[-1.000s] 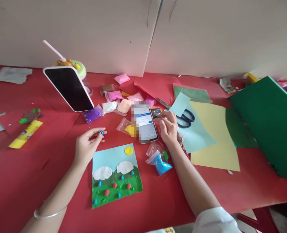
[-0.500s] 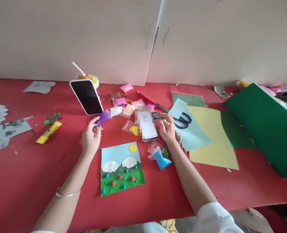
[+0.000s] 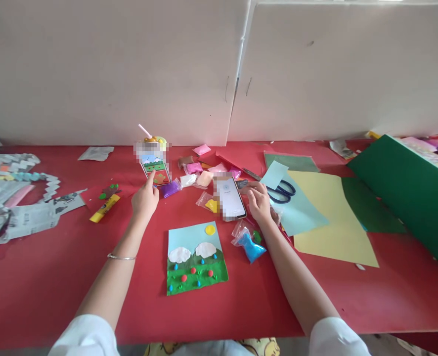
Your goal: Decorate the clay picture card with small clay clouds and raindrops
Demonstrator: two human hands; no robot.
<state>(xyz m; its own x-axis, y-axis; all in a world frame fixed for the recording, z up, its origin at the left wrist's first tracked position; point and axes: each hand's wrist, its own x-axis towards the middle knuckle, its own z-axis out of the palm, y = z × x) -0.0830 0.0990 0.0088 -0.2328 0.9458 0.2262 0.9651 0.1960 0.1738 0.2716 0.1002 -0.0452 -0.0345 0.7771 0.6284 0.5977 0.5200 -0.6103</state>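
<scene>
My left hand [image 3: 145, 200] holds nothing; its index finger points out and meets the screen of a propped phone [image 3: 155, 167], with the other fingers curled. The screen is lit with a picture of clouds and green ground. Just beside that hand lies a purple clay packet [image 3: 171, 188]. My right hand [image 3: 259, 201], fingers loosely bent and apart, rests at the right edge of a second phone [image 3: 234, 201] lying face up with a pale screen. Between my forearms lies a clay landscape picture [image 3: 197, 262] with white clouds, a yellow sun, and red and blue dots.
A cup with a straw [image 3: 145, 131] stands behind the propped phone. A glue stick [image 3: 105, 208] lies at left. Dark-handled scissors [image 3: 284, 192] rest by yellow paper [image 3: 330, 212]. A blue clay packet [image 3: 251, 248] is near my right forearm. A green board [image 3: 408, 198] leans at right.
The propped phone's dark screen has lit up with a picture. My left hand has moved up to it, index finger extended. My right hand stays beside the flat phone. The view has shifted left.
</scene>
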